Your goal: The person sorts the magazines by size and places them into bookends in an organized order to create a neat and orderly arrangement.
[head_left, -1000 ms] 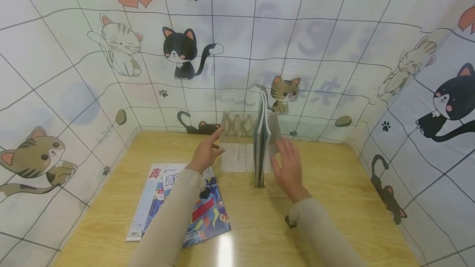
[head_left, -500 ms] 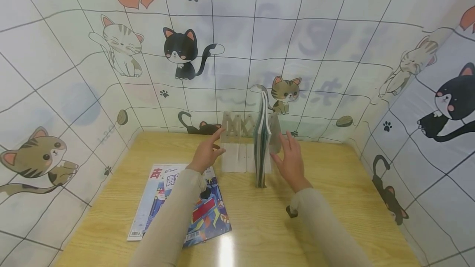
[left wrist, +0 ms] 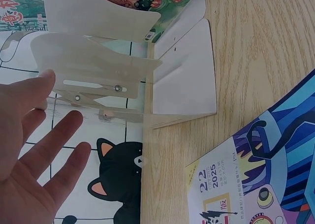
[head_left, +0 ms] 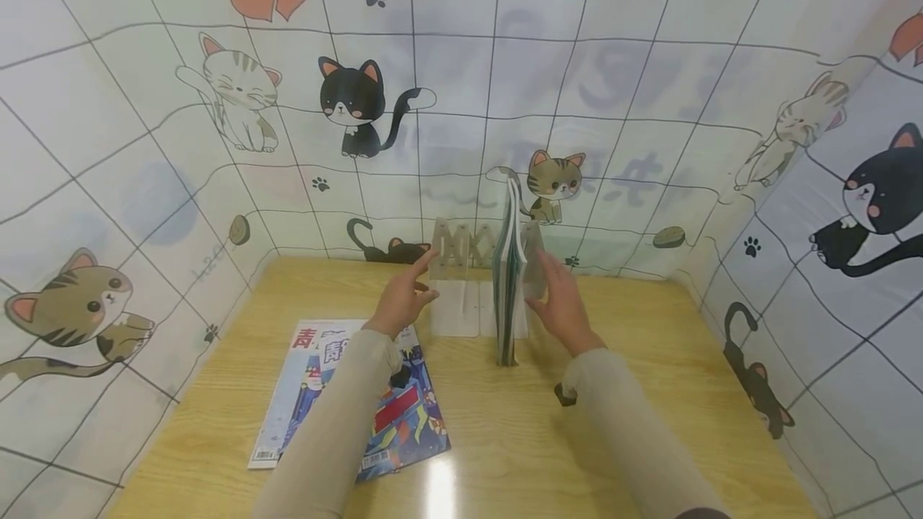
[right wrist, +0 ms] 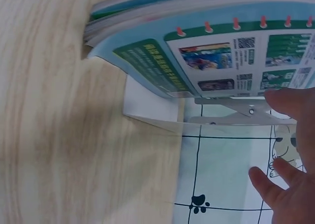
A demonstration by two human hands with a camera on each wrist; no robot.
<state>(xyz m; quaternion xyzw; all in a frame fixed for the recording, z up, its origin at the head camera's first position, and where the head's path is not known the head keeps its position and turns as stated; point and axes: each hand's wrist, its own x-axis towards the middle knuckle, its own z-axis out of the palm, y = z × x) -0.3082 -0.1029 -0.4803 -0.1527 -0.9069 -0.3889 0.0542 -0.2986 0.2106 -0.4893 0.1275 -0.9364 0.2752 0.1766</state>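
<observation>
An expandable bookend (head_left: 456, 307), pale with crossed links at its back, stands against the far wall. Several thin magazines (head_left: 509, 279) stand upright together on its right part; in the right wrist view, the outer magazine (right wrist: 211, 61) shows a light blue and green cover. My left hand (head_left: 398, 300) is at the bookend's left end, fingers spread, with one fingertip (left wrist: 47, 77) overlapping the edge of the left panel (left wrist: 88, 69). My right hand (head_left: 564, 304) is at the right end panel, thumb (right wrist: 283, 102) at its upper edge and the other visible fingers apart outside it.
Two or more overlapping magazines (head_left: 407, 431) lie flat on the wooden table (head_left: 505, 455), left of centre and partly under the left forearm. A cat-patterned sheet (head_left: 461, 86) hangs behind and along both sides of the table.
My right hand drew slightly back from the bookend's right panel, then came in against it again. My left hand, the standing magazines and the flat ones stay in place.
</observation>
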